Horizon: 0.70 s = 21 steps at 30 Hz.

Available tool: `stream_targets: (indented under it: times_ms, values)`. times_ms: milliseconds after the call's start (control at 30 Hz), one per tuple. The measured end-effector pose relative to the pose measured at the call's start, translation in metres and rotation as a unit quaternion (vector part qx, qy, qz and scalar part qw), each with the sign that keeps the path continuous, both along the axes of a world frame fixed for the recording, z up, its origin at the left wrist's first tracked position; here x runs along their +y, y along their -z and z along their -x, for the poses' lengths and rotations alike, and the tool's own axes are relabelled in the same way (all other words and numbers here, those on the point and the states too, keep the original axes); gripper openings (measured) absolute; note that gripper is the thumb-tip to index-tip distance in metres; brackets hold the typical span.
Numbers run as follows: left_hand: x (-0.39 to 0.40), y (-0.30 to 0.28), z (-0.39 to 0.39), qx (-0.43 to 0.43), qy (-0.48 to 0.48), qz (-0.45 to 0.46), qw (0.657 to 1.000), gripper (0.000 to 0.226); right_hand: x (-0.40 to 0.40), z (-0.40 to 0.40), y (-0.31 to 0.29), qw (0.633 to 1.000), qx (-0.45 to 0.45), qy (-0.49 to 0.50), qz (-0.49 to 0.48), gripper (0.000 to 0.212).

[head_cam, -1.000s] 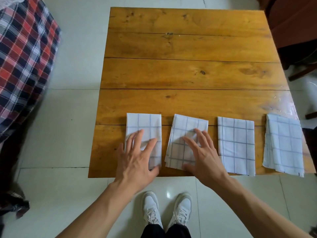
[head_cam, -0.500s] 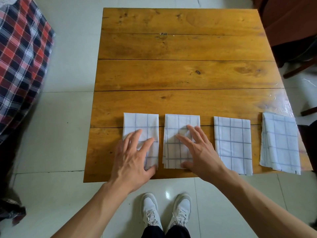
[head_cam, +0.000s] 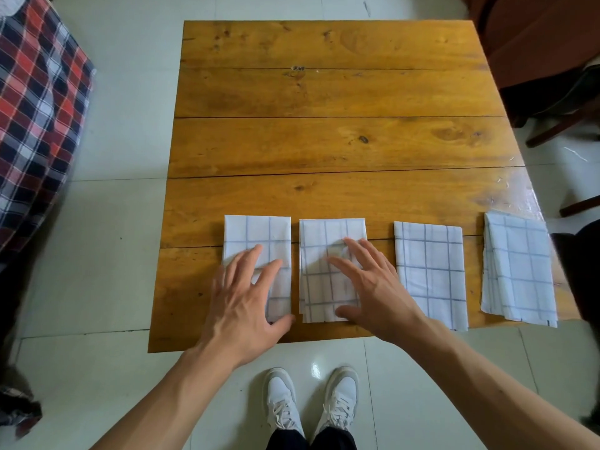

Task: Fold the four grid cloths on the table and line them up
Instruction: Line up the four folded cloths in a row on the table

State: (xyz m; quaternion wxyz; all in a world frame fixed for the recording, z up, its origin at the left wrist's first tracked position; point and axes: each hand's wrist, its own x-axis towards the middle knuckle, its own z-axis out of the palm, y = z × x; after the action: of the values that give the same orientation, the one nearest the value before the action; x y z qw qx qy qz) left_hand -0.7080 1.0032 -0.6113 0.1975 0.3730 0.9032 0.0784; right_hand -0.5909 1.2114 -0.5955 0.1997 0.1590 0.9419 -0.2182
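Here both flat hands, left hand (head_cam: 242,300) and right hand (head_cam: 373,295), press folded cloths (head_cam: 328,235).

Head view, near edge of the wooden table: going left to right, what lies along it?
First folded white grid cloth under the left hand → second folded grid cloth under the right hand → third folded grid cloth → fourth folded grid cloth.

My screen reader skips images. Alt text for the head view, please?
Four folded grid cloths lie in a row along the wooden table edge; the left hand rests on the leftmost cloth, the right hand on the second cloth.
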Motion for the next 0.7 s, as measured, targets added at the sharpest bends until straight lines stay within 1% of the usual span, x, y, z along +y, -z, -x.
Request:
stream_targets:
  times_ms: [67,167,267,433,533,700]
  values:
    - [0.005,-0.004,-0.004,-0.002,0.001,-0.04,0.999,0.083,0.002,-0.008,-0.006,0.999,0.019,0.026,0.01,0.083]
    - [0.018,-0.014,-0.014,0.003,0.008,-0.06,0.998,0.076,0.008,-0.024,-0.019,0.996,0.05,0.075,0.004,0.074]
    - [0.035,-0.025,-0.025,0.003,0.019,-0.077,0.997,0.07,0.02,-0.043,-0.031,0.992,0.041,0.118,-0.004,0.069]
    - [0.071,-0.023,-0.049,0.007,0.046,-0.086,0.995,0.068,0.047,-0.078,-0.021,0.988,-0.005,0.148,-0.036,0.074]
    - [0.093,-0.014,-0.062,0.026,0.053,-0.081,0.995,0.068,0.06,-0.09,-0.006,0.989,-0.02,0.139,-0.052,0.079]
    - [0.107,-0.005,-0.08,0.028,0.045,-0.025,0.998,0.07,0.064,-0.099,0.005,0.991,-0.007,0.13,-0.032,0.081]
